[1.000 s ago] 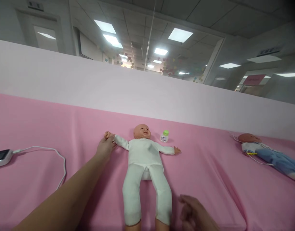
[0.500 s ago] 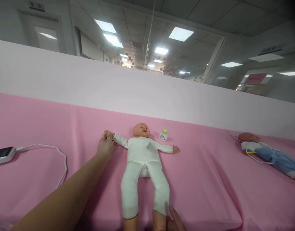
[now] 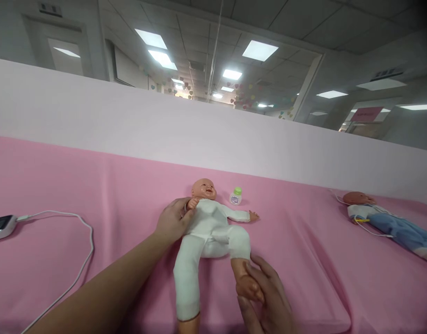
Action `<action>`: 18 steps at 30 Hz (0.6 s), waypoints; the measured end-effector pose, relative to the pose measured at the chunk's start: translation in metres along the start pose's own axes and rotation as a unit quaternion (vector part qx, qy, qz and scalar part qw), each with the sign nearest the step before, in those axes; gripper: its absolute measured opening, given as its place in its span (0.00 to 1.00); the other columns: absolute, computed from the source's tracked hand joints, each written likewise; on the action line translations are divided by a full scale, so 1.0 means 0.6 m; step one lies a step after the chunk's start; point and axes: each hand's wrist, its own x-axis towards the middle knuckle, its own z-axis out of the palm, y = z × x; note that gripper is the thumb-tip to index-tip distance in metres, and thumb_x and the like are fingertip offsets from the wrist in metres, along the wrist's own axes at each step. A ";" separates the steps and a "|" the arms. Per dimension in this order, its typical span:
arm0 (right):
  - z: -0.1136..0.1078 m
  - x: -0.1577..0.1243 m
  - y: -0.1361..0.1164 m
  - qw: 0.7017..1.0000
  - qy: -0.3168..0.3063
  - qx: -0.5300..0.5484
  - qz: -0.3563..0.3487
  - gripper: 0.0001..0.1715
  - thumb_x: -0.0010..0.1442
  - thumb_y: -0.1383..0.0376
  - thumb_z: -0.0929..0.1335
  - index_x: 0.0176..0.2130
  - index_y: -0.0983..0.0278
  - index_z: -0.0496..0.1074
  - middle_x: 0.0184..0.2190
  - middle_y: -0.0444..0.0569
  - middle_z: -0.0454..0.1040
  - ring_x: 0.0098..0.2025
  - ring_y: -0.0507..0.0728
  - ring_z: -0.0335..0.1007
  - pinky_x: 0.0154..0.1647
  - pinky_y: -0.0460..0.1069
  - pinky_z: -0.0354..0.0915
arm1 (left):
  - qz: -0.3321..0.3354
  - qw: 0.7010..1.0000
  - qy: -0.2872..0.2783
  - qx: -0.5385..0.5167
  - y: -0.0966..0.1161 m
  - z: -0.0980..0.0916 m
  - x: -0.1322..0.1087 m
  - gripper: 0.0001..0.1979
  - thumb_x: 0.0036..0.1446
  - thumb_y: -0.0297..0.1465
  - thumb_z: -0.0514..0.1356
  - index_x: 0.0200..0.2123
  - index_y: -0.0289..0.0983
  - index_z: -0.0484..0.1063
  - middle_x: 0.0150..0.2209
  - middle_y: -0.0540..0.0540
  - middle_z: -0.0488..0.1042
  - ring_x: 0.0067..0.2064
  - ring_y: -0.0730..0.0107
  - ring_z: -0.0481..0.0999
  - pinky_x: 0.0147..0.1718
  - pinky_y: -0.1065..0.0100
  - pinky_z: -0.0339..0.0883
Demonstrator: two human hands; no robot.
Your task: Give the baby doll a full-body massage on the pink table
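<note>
A baby doll [image 3: 208, 222] in a white long-sleeved top and white trousers lies on its back on the pink sheet. My left hand [image 3: 173, 220] is closed round the doll's arm on the left, which is bent so its small fist rests by the shoulder. Low in the view, my right hand [image 3: 267, 294] grips the doll's bare foot [image 3: 248, 285] on the right side, and that knee is bent up. The doll's other leg [image 3: 188, 283] lies straight, its foot cut off by the lower edge. Its other arm [image 3: 241, 215] stretches out to the right.
A small bottle with a green cap [image 3: 236, 196] stands beside the doll's head. On the left lies a white device [image 3: 3, 227] with a white cable [image 3: 90, 241]. A second doll in blue [image 3: 397, 227] lies far right. A white wall panel [image 3: 164, 123] borders the pink sheet [image 3: 130, 185].
My left hand has moved right and folded the doll's arm in towards its chest. My right hand has taken the doll's foot and bent that leg upward.
</note>
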 end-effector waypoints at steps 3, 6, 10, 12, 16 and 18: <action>0.011 0.042 -0.004 0.999 -0.035 0.003 -0.011 0.29 0.68 0.60 0.68 0.66 0.57 0.67 0.68 0.58 0.64 0.68 0.70 0.66 0.55 0.61 0.77 | 0.068 0.996 -0.033 0.054 -0.011 0.004 0.000 0.21 0.69 0.45 0.56 0.60 0.45 0.75 0.58 0.44 0.78 0.59 0.54 0.75 0.57 0.56 0.69; 0.027 0.079 -0.011 0.998 -0.054 0.006 0.008 0.28 0.68 0.59 0.68 0.66 0.56 0.68 0.71 0.57 0.61 0.71 0.70 0.61 0.62 0.65 0.72 | 0.146 0.978 -0.084 0.121 -0.019 0.006 0.000 0.24 0.71 0.44 0.54 0.64 0.42 0.72 0.63 0.42 0.74 0.66 0.51 0.70 0.65 0.51 0.63; 0.057 0.114 -0.012 0.994 -0.093 0.025 0.050 0.26 0.67 0.58 0.70 0.63 0.54 0.72 0.71 0.55 0.61 0.71 0.70 0.60 0.64 0.65 0.70 | 0.183 0.962 -0.112 0.168 -0.019 0.007 -0.001 0.25 0.72 0.44 0.52 0.65 0.42 0.71 0.64 0.41 0.73 0.66 0.51 0.70 0.67 0.49 0.61; 0.069 0.124 -0.012 0.990 -0.106 0.051 0.079 0.26 0.66 0.57 0.70 0.63 0.53 0.73 0.72 0.54 0.61 0.70 0.70 0.62 0.61 0.63 0.74 | 0.181 0.963 -0.108 0.169 -0.019 0.008 -0.002 0.24 0.72 0.43 0.53 0.65 0.42 0.71 0.64 0.41 0.73 0.66 0.51 0.70 0.66 0.49 0.62; 0.065 0.123 -0.026 0.978 -0.100 0.125 0.133 0.28 0.65 0.56 0.72 0.63 0.52 0.73 0.74 0.54 0.55 0.69 0.70 0.65 0.53 0.58 0.79 | 0.150 0.977 -0.070 0.137 -0.020 0.009 -0.005 0.23 0.71 0.40 0.54 0.65 0.43 0.71 0.64 0.42 0.74 0.66 0.52 0.71 0.65 0.50 0.64; 0.051 0.110 -0.034 0.973 -0.086 0.161 0.141 0.29 0.64 0.57 0.73 0.63 0.52 0.73 0.75 0.53 0.53 0.70 0.69 0.63 0.55 0.57 0.78 | 0.113 0.987 -0.044 0.103 -0.019 0.006 -0.005 0.23 0.70 0.40 0.55 0.64 0.43 0.71 0.62 0.42 0.76 0.62 0.52 0.74 0.62 0.52 0.66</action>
